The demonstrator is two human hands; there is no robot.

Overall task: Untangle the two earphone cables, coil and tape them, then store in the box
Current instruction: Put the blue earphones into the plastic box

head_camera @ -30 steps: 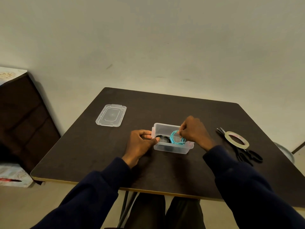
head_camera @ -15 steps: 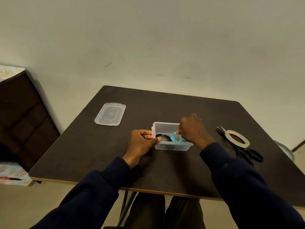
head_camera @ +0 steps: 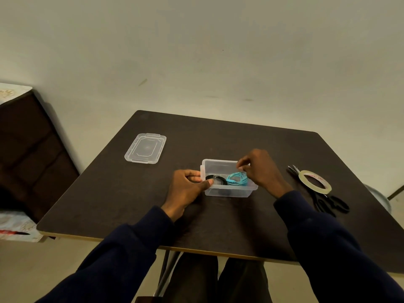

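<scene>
A small clear plastic box stands at the middle of the dark table. Inside it lie a coiled black earphone cable on the left and a coiled teal earphone cable on the right. My left hand grips the box's left end, thumb along the front rim. Over the right end hovers my right hand, its fingertips pinched together just above the teal coil with nothing visible between them.
The clear box lid lies at the table's back left. A roll of clear tape rests on black scissors at the right. A dark cabinet stands to the left, and a metal bowl sits beyond the right edge.
My right hand lowered the teal coil into the box beside the black coil, then rose off it. The left hand kept its hold on the box.
</scene>
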